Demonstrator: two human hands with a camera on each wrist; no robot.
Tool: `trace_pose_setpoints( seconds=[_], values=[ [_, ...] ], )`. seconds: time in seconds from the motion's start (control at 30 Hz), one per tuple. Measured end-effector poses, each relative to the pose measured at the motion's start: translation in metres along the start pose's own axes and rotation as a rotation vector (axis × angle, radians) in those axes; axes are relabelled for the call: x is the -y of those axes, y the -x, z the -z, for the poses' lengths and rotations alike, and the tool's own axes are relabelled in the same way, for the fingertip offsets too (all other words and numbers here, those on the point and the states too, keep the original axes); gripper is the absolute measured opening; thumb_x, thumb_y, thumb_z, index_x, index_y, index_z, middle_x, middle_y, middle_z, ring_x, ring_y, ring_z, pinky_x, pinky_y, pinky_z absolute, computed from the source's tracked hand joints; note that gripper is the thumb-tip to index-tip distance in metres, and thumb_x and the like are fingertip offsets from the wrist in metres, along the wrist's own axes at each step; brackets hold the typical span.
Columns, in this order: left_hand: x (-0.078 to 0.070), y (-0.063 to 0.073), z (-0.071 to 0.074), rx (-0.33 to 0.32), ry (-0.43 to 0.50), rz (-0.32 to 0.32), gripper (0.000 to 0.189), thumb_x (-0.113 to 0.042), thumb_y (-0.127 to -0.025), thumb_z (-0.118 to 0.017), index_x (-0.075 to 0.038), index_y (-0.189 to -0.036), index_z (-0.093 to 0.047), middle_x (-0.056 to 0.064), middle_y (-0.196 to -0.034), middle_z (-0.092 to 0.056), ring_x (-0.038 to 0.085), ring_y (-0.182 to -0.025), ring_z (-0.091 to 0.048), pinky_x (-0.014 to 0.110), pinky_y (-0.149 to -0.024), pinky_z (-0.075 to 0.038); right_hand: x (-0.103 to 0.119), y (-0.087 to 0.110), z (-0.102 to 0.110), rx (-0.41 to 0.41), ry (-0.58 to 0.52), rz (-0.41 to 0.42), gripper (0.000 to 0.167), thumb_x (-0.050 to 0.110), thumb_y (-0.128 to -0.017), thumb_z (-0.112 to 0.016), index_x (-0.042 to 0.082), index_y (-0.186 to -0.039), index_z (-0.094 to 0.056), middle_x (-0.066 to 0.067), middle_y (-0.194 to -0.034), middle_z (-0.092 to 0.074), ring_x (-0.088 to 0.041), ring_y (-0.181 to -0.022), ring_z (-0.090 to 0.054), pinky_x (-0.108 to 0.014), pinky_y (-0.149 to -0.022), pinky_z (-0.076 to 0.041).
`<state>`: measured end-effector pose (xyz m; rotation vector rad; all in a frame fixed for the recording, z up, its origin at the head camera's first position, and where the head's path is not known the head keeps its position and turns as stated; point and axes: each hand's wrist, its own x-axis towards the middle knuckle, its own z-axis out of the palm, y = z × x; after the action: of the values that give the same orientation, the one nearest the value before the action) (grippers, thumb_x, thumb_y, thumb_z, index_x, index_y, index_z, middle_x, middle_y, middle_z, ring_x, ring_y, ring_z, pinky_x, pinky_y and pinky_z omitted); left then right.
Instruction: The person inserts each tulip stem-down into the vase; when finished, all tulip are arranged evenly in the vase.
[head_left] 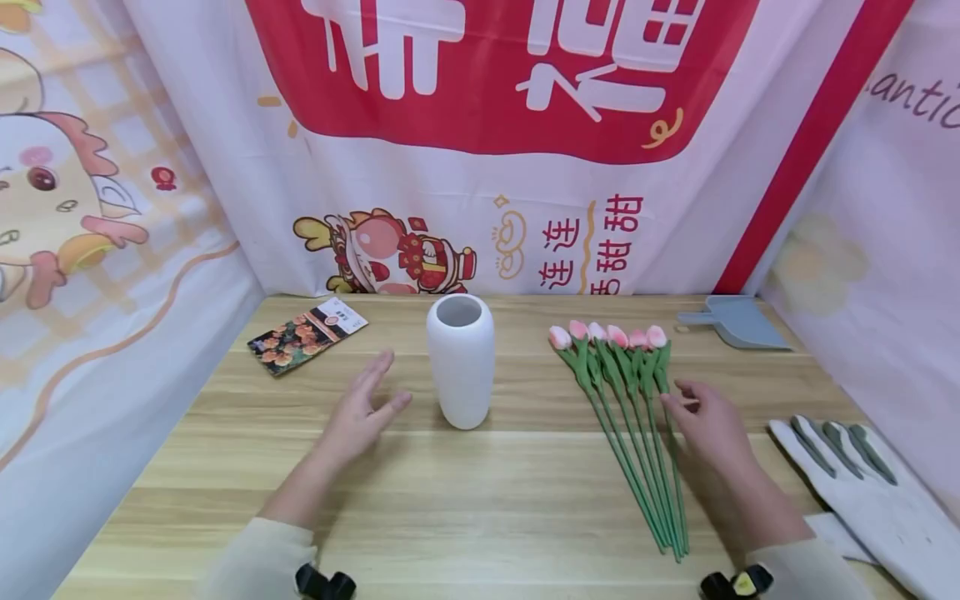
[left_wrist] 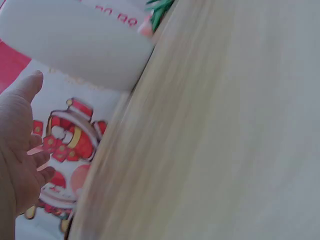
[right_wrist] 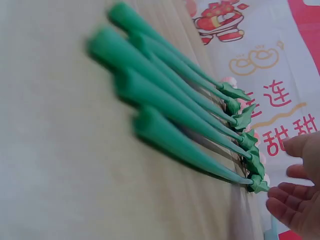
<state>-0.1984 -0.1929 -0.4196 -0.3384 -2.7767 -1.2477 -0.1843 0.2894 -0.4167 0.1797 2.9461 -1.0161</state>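
A white vase [head_left: 463, 367] stands upright near the middle of the wooden table. My left hand [head_left: 360, 417] hovers to its left, fingers extended and apart from it; the left wrist view shows the same hand [left_wrist: 22, 145] holding nothing, the vase [left_wrist: 80, 42] beyond the thumb. Several pink artificial tulips [head_left: 630, 392] lie side by side right of the vase, blooms toward the back and green stems toward me. Beside the rightmost tulip is my right hand [head_left: 708, 421], fingers loosely bent. In the right wrist view the hand [right_wrist: 300, 195] is near the leaves, with nothing in its grasp.
At the back left lies a card or packet with a flower picture [head_left: 307, 336]. A blue-grey dustpan-shaped tool [head_left: 746, 322] sits at the back right. White gloves with grey-green fingertips [head_left: 870, 492] lie along the right edge. Printed cloth [head_left: 480, 183] hangs behind the table.
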Motion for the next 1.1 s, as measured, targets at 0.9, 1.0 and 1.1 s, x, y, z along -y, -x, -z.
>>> trace_pose_setpoints(
  seconds=[0.9,1.0,1.1],
  values=[
    [-0.016,0.004,-0.073,-0.139,0.545,0.118,0.055,-0.004,-0.084,-0.076,-0.003,-0.135,-0.056,0.02,-0.129,-0.064,0.034,-0.113,-0.066,0.023,-0.091,-0.057,-0.013,0.01,-0.014,0.028,0.02,-0.092,0.049,0.03,-0.095,-0.06,-0.005,-0.13,-0.059,-0.028,-0.13,-0.059,-0.048,-0.12,-0.054,-0.058,-0.097,-0.048],
    [-0.016,0.004,-0.073,-0.141,0.548,0.132,0.054,-0.004,-0.084,-0.075,-0.003,-0.135,-0.057,0.02,-0.129,-0.063,0.034,-0.113,-0.065,0.023,-0.091,-0.057,-0.013,0.009,-0.013,0.029,0.003,-0.124,0.05,0.03,-0.095,-0.059,-0.004,-0.131,-0.057,-0.029,-0.132,-0.058,-0.048,-0.12,-0.053,-0.057,-0.097,-0.048],
    [-0.015,0.003,-0.074,-0.143,0.546,0.13,0.054,-0.004,-0.084,-0.075,-0.003,-0.135,-0.057,0.02,-0.129,-0.063,0.034,-0.113,-0.065,0.023,-0.091,-0.057,-0.013,0.009,-0.013,0.022,-0.014,-0.143,0.049,0.028,-0.096,-0.058,-0.004,-0.133,-0.056,-0.029,-0.133,-0.057,-0.047,-0.12,-0.053,-0.056,-0.096,-0.049]
  ],
)
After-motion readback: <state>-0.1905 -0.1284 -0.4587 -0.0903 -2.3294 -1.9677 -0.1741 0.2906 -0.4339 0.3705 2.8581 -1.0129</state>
